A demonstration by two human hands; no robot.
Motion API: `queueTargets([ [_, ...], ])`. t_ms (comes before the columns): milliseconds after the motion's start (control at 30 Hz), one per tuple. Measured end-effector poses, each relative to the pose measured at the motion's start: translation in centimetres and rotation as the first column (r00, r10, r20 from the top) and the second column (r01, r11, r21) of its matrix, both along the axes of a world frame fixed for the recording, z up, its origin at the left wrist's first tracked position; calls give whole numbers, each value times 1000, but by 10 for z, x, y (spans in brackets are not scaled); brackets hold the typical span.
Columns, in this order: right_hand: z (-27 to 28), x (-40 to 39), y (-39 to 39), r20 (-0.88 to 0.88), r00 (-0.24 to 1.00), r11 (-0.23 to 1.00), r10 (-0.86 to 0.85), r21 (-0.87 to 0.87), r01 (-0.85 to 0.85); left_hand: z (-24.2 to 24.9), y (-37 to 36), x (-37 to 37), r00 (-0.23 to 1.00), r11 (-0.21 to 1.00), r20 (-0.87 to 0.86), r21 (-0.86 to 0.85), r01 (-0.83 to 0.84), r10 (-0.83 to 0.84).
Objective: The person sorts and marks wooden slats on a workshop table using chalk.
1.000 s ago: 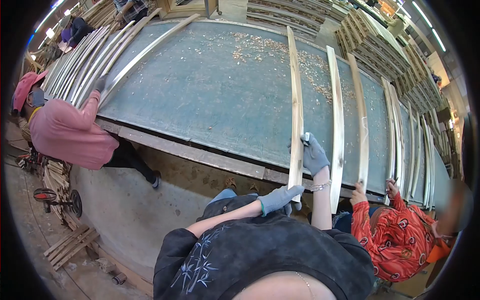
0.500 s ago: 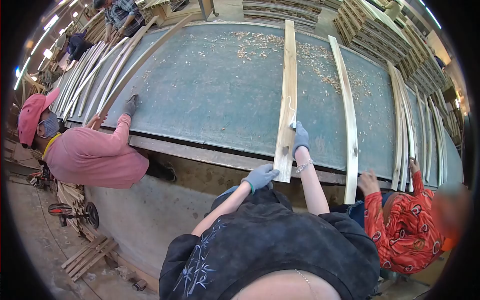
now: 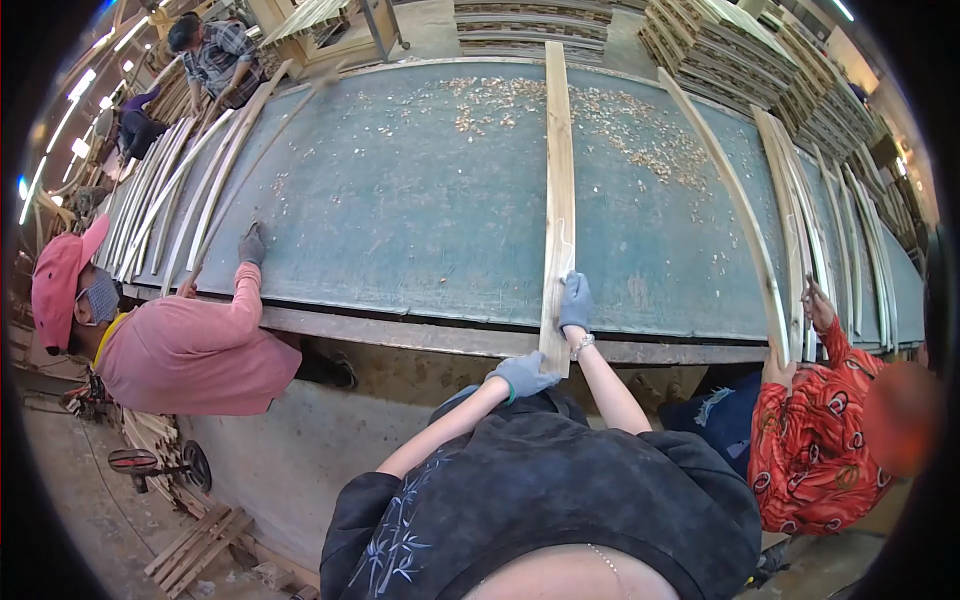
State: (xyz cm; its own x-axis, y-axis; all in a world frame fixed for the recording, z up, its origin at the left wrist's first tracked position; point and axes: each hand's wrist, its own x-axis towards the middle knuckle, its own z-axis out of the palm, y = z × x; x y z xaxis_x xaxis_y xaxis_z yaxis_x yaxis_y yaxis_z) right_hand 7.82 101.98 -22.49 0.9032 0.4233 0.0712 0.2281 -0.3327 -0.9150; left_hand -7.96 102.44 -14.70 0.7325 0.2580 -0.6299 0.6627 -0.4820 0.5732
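A long wooden board [image 3: 561,170] lies across the table, its near end sticking out over the front edge toward me. My left hand [image 3: 525,376], in a grey glove, is closed around that near end from the left side. Farther up, my right hand [image 3: 576,302], also gloved, grips the board's right edge with its fingers bent. A thin white wavy line runs along the board just beyond my right fingers. Whether a small item is also inside the right hand cannot be seen.
Wood chips [image 3: 640,130] are scattered over the blue-green table [image 3: 400,220]. A co-worker in pink [image 3: 200,350] handles a strip at left; another in red [image 3: 815,440] holds a board [image 3: 735,190] at right. More strips lie at both ends. Stacked lumber [image 3: 715,50] stands behind.
My right hand has slid toward me and the board has turned slightly about its length. The co-worker in red has shifted a board's near end rightward. The pink-clad co-worker's strip now shows a narrower side.
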Motion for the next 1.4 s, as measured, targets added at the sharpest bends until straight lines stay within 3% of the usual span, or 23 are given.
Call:
queueTargets([
  [200,-7,-4,-1,76,997,999,3,-40,0,15,0,3,996,996,-23,5,84,-84],
  [367,-1,-6,-2,119,993,1000,8,-10,-7,-10,0,12,935,939,-115,40,341,-335],
  [467,-1,-10,-1,90,995,996,31,-86,-23,3,-2,14,919,930,-165,29,367,-357],
  [500,3,-12,1,425,905,993,1,-108,49,2,-2,15,917,926,-160,33,375,-365],
  [533,12,-16,3,710,704,987,-20,-98,126,1,-2,14,916,924,-154,38,380,-371],
  [600,32,-30,0,768,617,979,174,-204,-23,-12,-3,8,946,940,-32,104,324,-322],
  [667,15,-51,-2,633,663,906,401,-383,-182,-44,-6,6,937,931,13,113,346,-350],
  [733,13,-61,2,462,590,749,662,-419,-513,-69,-9,2,930,926,49,127,356,-365],
  [767,14,-62,7,446,599,747,665,-379,-546,-87,-9,2,914,917,104,118,380,-392],
  [800,13,-64,9,419,611,740,672,-343,-579,-42,0,-1,906,903,30,106,416,-421],
  [933,17,-61,18,290,750,793,594,-372,-483,-40,9,-8,928,929,34,25,370,-371],
  [1400,11,-63,23,348,733,790,585,-448,-418,-50,21,-16,910,914,109,-28,405,-400],
])
